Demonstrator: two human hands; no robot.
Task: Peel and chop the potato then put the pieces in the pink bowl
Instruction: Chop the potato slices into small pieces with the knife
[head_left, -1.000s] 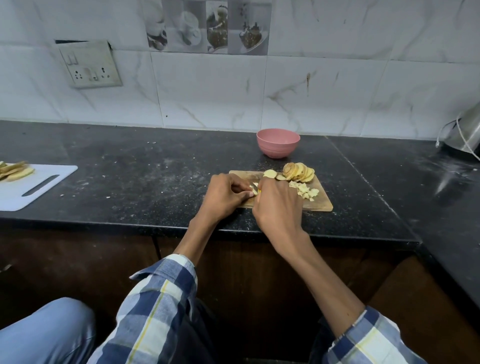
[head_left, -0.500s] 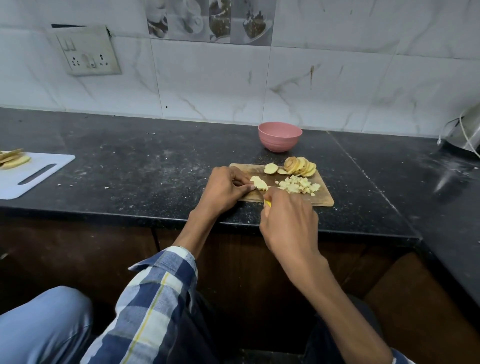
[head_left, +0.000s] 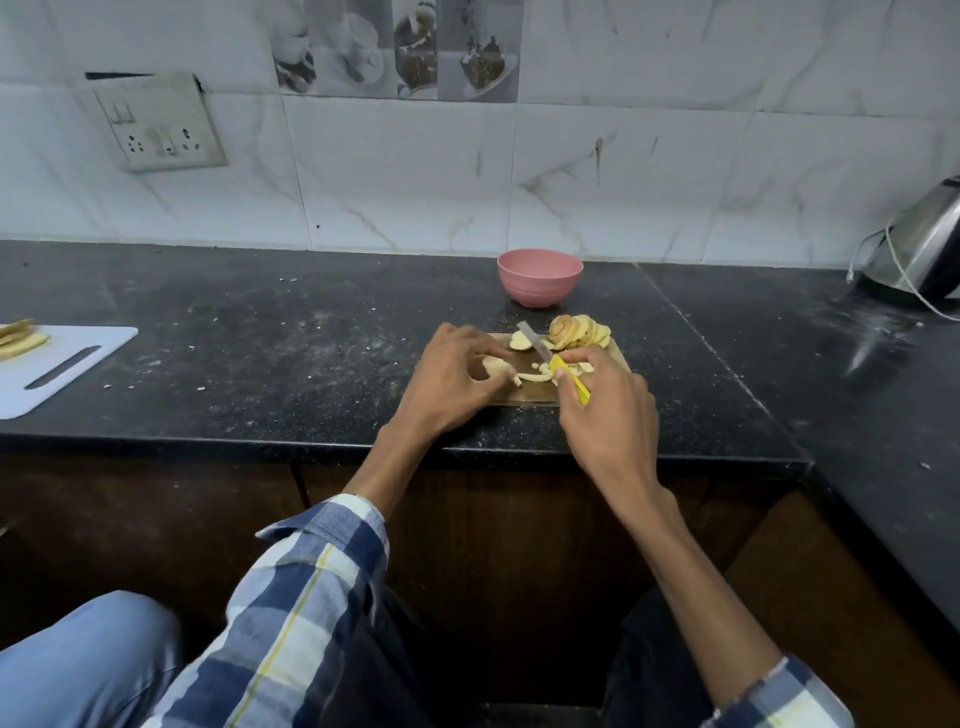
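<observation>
A small wooden cutting board (head_left: 527, 397) lies near the counter's front edge. Potato slices (head_left: 579, 331) are stacked at its far side, with chopped pieces (head_left: 540, 371) in the middle. My left hand (head_left: 449, 379) pinches a potato piece (head_left: 496, 366) on the board's left part. My right hand (head_left: 602, 405) grips a yellow-handled knife (head_left: 550, 358), its blade pointing away and to the left over the pieces. The pink bowl (head_left: 540, 276) stands just behind the board and looks empty.
A white cutting board (head_left: 67, 364) with potato strips (head_left: 21, 338) lies at the far left. A steel kettle with a cord (head_left: 919, 249) stands at the back right. A wall socket (head_left: 156, 124) is on the tiles. The counter turns a corner at the right.
My right hand has turned, so the knife blade now shows, pointing toward the far left. My left hand has shifted slightly along the potato piece. The camera view has tilted up.
</observation>
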